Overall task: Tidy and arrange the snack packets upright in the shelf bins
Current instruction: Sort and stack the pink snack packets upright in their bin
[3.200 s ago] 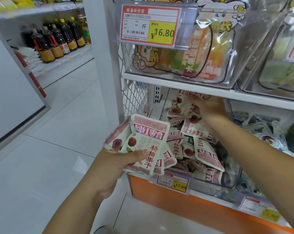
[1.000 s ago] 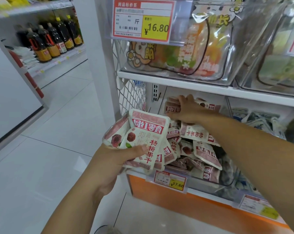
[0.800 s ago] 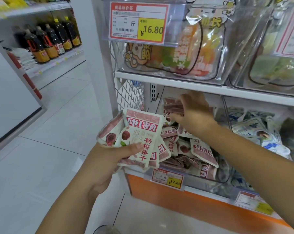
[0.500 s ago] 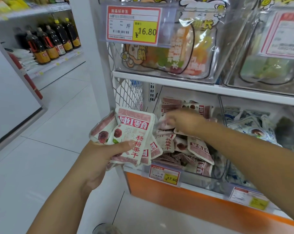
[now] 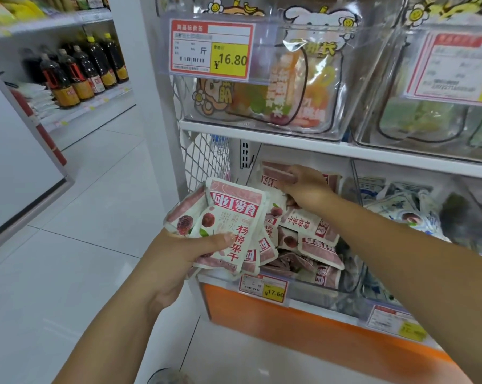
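Note:
My left hand (image 5: 178, 253) grips a fanned stack of pink-and-white snack packets (image 5: 228, 223) in front of the lower shelf, thumb across the front one. A clear shelf bin (image 5: 353, 284) behind it holds several more of the same packets (image 5: 309, 231) lying jumbled. My right hand (image 5: 306, 189) reaches into the back of that bin and pinches a packet (image 5: 273, 176) near its top, held upright against the rear wall. The fingertips are partly hidden behind the packet.
The white shelf board (image 5: 289, 135) hangs close above the bin, carrying clear bins with a 16.80 price tag (image 5: 210, 49). A neighbouring bin of blue-and-white packets (image 5: 400, 206) lies to the right. A 17.60 tag (image 5: 263, 285) fronts the bin. Dark bottles (image 5: 76, 73) stand on a far-left shelf.
My right hand dropped to the front of the bin near the held stack, then went back up to the rear with a packet. The left hand's stack stayed put.

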The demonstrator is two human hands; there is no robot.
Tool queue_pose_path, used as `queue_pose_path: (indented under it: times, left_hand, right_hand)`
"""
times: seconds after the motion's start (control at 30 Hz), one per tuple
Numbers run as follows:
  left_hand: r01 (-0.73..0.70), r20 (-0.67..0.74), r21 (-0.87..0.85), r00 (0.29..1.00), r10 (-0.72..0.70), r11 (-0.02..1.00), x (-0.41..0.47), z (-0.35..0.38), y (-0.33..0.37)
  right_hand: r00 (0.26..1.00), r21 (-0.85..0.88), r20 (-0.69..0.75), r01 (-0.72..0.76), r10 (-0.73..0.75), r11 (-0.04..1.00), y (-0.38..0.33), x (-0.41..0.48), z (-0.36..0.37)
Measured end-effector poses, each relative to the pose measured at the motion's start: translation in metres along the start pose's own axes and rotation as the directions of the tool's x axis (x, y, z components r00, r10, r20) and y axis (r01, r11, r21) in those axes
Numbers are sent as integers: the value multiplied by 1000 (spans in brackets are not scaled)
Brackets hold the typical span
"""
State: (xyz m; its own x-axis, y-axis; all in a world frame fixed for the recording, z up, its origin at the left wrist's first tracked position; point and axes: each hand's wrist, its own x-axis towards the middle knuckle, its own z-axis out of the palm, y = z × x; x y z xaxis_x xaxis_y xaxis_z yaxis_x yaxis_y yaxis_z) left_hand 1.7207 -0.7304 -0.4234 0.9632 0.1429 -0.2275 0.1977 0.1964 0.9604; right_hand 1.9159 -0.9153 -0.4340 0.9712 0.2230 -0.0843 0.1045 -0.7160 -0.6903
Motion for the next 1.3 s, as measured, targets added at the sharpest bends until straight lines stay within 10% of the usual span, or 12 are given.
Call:
queue_pose_path:
  times: [0.47, 0.73, 1.0, 1.13, 1.3]
  left_hand:
    - [-40, -13, -22, 999, 40, 999, -8, -13, 5]
    - [-56, 0, -29, 998, 56, 998, -11, -17, 5]
    - [-48, -2, -4, 999, 48, 999, -10, -18, 3]
    - [-40, -14, 9, 999, 40, 999, -6, -17, 3]
    - [-30, -21, 20, 999, 31, 999, -5, -14, 3]
  right_hand:
    - [993, 67, -98, 65, -59, 996, -12, -31, -33]
    - [860, -67, 504, 128, -77, 990, 0, -36, -28]
    - [895, -537, 22, 386, -445, 750, -11, -14, -16]
    - [949, -592, 118, 304, -293, 747, -6, -3, 2]
    - [990, -78, -53, 124, -128, 989, -1, 7, 3]
